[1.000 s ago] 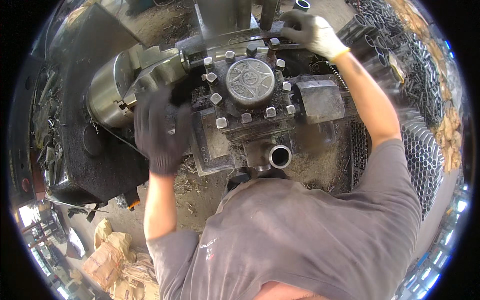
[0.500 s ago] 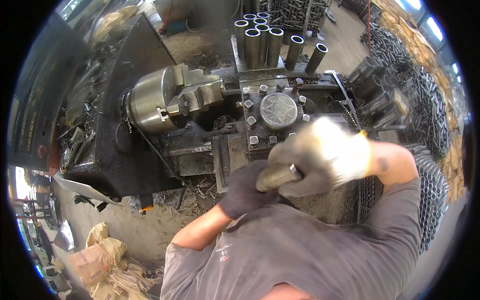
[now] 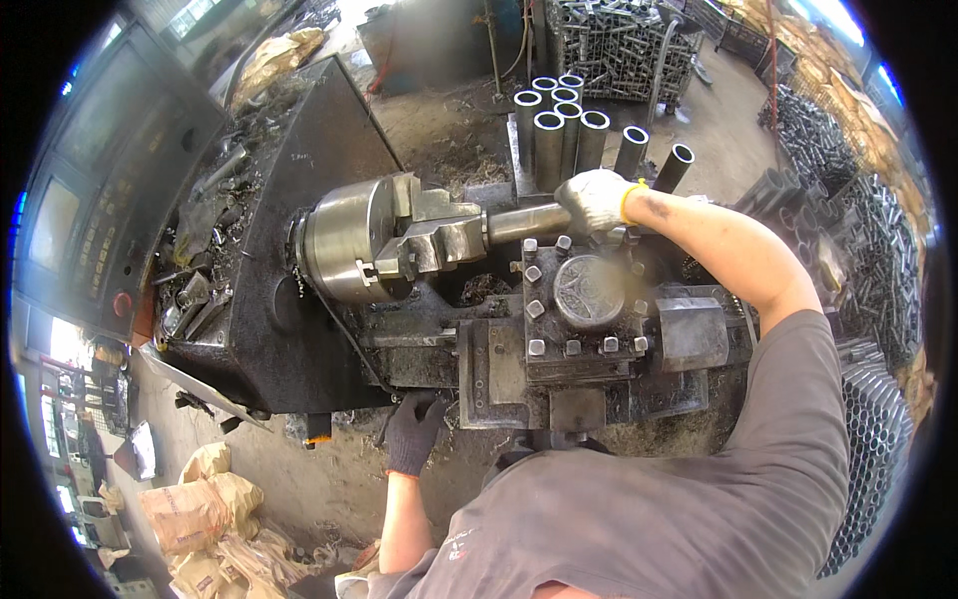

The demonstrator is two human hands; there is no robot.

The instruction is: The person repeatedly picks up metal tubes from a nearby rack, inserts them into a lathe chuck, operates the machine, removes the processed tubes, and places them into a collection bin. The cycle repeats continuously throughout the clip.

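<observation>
Brown sacks (image 3: 185, 514) lower left, filled wire crate (image 3: 621, 88) behind

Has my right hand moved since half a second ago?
Yes, away from you: your right hand was at the near side of the tool post; now it is past the far side, holding a tube at the chuck.

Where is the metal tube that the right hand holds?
In the head view, just above centre, the metal tube lies horizontal between the chuck on its left and the right hand.

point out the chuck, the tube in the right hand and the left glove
Chuck (image 3: 351, 238): head view, on its round body
Tube (image 3: 526, 223): head view, on its bare side
Left glove (image 3: 413, 439): head view, dark fabric
</observation>
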